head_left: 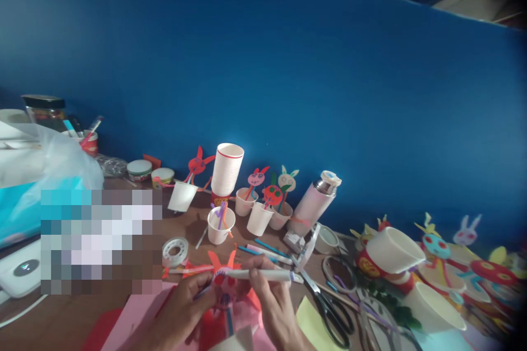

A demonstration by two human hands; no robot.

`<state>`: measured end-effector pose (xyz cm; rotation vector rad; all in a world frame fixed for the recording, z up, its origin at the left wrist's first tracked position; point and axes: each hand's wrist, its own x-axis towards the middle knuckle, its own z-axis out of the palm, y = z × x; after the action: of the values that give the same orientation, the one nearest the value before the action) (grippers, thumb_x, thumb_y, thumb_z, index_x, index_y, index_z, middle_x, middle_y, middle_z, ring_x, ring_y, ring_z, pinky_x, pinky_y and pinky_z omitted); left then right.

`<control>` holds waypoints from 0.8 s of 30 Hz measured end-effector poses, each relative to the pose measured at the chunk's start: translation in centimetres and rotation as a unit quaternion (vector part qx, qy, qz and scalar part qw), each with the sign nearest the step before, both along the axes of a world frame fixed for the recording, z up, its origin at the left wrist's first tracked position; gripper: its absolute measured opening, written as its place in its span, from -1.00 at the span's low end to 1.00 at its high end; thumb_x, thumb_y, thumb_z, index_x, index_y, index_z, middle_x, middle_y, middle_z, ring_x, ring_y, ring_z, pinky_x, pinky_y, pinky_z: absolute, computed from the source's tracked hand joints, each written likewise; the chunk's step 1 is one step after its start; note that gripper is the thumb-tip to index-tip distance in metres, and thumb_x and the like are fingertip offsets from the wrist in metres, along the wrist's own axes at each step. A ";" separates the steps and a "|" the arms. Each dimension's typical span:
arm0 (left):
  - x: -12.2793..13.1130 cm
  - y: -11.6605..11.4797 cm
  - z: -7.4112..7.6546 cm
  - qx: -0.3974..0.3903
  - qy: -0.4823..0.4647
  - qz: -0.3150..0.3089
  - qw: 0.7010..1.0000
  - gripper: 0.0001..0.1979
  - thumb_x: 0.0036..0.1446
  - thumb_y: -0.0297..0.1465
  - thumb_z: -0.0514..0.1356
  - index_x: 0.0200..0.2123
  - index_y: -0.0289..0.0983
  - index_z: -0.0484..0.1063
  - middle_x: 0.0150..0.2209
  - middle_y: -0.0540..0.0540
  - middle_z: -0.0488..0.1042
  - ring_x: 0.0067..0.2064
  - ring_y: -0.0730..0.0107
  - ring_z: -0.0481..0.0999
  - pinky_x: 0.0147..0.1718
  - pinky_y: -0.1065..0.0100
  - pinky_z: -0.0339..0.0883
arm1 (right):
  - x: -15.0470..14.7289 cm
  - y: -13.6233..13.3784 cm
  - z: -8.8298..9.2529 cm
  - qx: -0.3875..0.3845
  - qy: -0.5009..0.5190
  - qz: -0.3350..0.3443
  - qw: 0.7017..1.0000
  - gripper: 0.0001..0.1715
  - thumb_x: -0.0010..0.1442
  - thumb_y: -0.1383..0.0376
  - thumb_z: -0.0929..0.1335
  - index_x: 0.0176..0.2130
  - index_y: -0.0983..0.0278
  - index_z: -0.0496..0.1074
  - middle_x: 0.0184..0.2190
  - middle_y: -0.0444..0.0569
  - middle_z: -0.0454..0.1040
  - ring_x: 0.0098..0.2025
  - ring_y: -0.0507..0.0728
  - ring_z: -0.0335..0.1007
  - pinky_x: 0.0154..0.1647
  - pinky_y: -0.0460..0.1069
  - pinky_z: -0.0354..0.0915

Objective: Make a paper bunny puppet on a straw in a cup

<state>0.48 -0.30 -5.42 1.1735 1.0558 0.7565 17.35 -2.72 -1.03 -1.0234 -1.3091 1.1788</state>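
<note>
On the table (189, 225), left grip (181, 312) pinches paper figure (224, 288), right grip (269, 301) a marker (259, 274).

Paper figure (224, 288): round pink face with red eye circles, spiky orange-red paper ears, thin stick below
Left hand (181, 307): fingers grip the figure from its left edge
White marker (259, 274): nearly level, its left end at the face
Right hand (267, 307): pinches the marker above the figure

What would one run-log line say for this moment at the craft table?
left hand: holds red paper figure | right hand: holds white marker | nearby: black-handled scissors, tape roll
</note>
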 end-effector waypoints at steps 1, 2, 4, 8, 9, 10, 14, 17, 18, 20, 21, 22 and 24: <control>0.0 0.0 -0.3 0.001 0.001 0.001 1.000 -0.60 0.03 -0.04 0.18 -0.36 -0.31 0.41 -0.58 0.04 0.42 -0.77 0.65 0.11 -0.80 0.55 -0.04 | -0.3 0.1 -0.3 -0.001 0.013 0.010 1.000 -0.67 0.26 0.03 0.25 -0.27 0.24 0.32 -0.53 -0.14 0.41 -0.44 0.07 0.36 -0.35 -0.06 0.28; -0.1 0.0 -0.5 0.002 0.002 0.002 1.000 -0.60 0.03 -0.05 0.18 -0.36 -0.31 0.42 -0.56 0.02 0.44 -0.76 0.65 0.11 -0.80 0.55 -0.04 | -0.5 0.2 -0.6 -0.001 0.024 0.017 1.000 -0.70 0.27 0.05 0.25 -0.26 0.24 0.31 -0.51 -0.14 0.42 -0.43 0.06 0.36 -0.34 -0.06 0.28; -0.2 0.0 -0.8 0.002 0.001 -0.001 1.000 -0.63 0.03 -0.07 0.18 -0.40 -0.30 0.42 -0.53 0.00 0.47 -0.76 0.64 0.13 -0.80 0.54 -0.02 | -0.9 0.3 -1.3 0.001 0.026 0.023 0.999 -0.73 0.28 0.08 0.25 -0.24 0.24 0.30 -0.48 -0.11 0.44 -0.41 0.07 0.37 -0.32 -0.04 0.28; -0.4 -0.1 -0.6 0.014 0.007 -0.015 1.000 -0.69 0.10 -0.14 0.13 -0.36 -0.30 0.42 -0.54 0.00 0.48 -0.76 0.64 0.10 -0.78 0.54 -0.01 | -1.2 0.4 -2.0 0.014 -0.011 0.005 1.000 -0.75 0.26 0.12 0.27 -0.29 0.26 0.30 -0.46 -0.08 0.46 -0.41 0.08 0.37 -0.35 -0.04 0.28; -0.4 -0.1 -0.4 0.015 0.008 -0.019 1.000 -0.69 0.11 -0.15 0.12 -0.32 -0.30 0.43 -0.53 0.00 0.47 -0.75 0.63 0.10 -0.78 0.53 -0.01 | -1.2 0.4 -1.9 0.020 -0.020 -0.004 1.000 -0.75 0.25 0.13 0.29 -0.32 0.26 0.29 -0.47 -0.08 0.46 -0.42 0.07 0.37 -0.36 -0.05 0.29; -0.4 -0.2 -0.2 0.015 0.008 -0.022 1.000 -0.68 0.13 -0.16 0.10 -0.29 -0.31 0.43 -0.53 0.00 0.47 -0.75 0.62 0.10 -0.77 0.53 -0.01 | -1.2 0.4 -1.8 0.027 -0.029 -0.014 0.999 -0.76 0.23 0.14 0.30 -0.35 0.26 0.29 -0.48 -0.08 0.46 -0.43 0.07 0.37 -0.37 -0.05 0.29; -0.5 -0.5 0.6 0.031 -0.012 -0.025 0.999 -0.75 0.12 -0.26 0.10 -0.33 -0.31 0.47 -0.61 0.08 0.38 -0.68 0.54 0.17 -0.68 0.49 0.07 | -1.2 0.2 -1.3 0.062 -0.079 -0.048 0.994 -0.77 0.20 0.18 0.33 -0.42 0.25 0.30 -0.53 -0.11 0.43 -0.45 0.07 0.36 -0.40 -0.06 0.31; -0.6 -0.6 1.0 0.061 -0.018 -0.003 0.998 -0.79 0.06 -0.28 0.14 -0.42 -0.30 0.48 -0.59 0.08 0.36 -0.53 0.43 0.28 -0.51 0.47 0.16 | -1.2 0.0 -1.1 0.072 -0.111 -0.058 0.989 -0.79 0.19 0.21 0.32 -0.43 0.25 0.30 -0.53 -0.10 0.42 -0.47 0.06 0.36 -0.48 -0.09 0.29; -0.6 -0.6 1.1 0.066 -0.017 0.002 0.998 -0.79 0.04 -0.27 0.16 -0.43 -0.30 0.49 -0.57 0.07 0.37 -0.49 0.41 0.29 -0.47 0.46 0.17 | -1.3 -0.1 -1.2 0.070 -0.115 -0.059 0.989 -0.79 0.19 0.21 0.32 -0.44 0.25 0.30 -0.53 -0.10 0.41 -0.47 0.06 0.35 -0.50 -0.10 0.28; -0.5 -0.7 1.4 0.060 -0.014 0.000 0.998 -0.78 0.02 -0.26 0.18 -0.43 -0.30 0.49 -0.54 0.06 0.39 -0.44 0.37 0.31 -0.42 0.44 0.17 | -1.3 -0.1 -1.3 0.061 -0.116 -0.054 0.990 -0.80 0.19 0.22 0.32 -0.43 0.24 0.29 -0.53 -0.10 0.41 -0.47 0.07 0.36 -0.51 -0.10 0.28; -0.5 -0.7 1.5 0.055 -0.015 -0.004 0.998 -0.78 0.02 -0.26 0.17 -0.43 -0.29 0.49 -0.55 0.06 0.38 -0.44 0.36 0.30 -0.42 0.43 0.17 | -1.3 -0.1 -1.3 0.061 -0.115 -0.053 0.990 -0.81 0.19 0.22 0.31 -0.42 0.24 0.29 -0.53 -0.11 0.41 -0.47 0.07 0.36 -0.50 -0.09 0.28; -0.5 -0.7 1.5 0.054 -0.018 -0.005 0.998 -0.79 0.03 -0.26 0.17 -0.44 -0.29 0.48 -0.54 0.06 0.38 -0.44 0.37 0.30 -0.41 0.43 0.17 | -1.4 -0.1 -1.3 0.066 -0.114 -0.053 0.990 -0.82 0.19 0.22 0.31 -0.41 0.24 0.30 -0.53 -0.11 0.41 -0.47 0.07 0.36 -0.50 -0.09 0.29; -0.6 -0.7 1.5 0.053 -0.034 -0.010 0.998 -0.79 0.03 -0.25 0.17 -0.42 -0.29 0.48 -0.50 0.04 0.41 -0.43 0.36 0.31 -0.40 0.43 0.18 | -1.4 -0.1 -1.3 0.087 -0.123 -0.054 0.987 -0.84 0.20 0.22 0.30 -0.38 0.24 0.33 -0.51 -0.11 0.41 -0.46 0.07 0.36 -0.48 -0.09 0.30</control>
<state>-0.11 -0.96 -3.91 1.2375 0.9557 0.8389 16.00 -2.86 -2.30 -1.1211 -1.5002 0.8613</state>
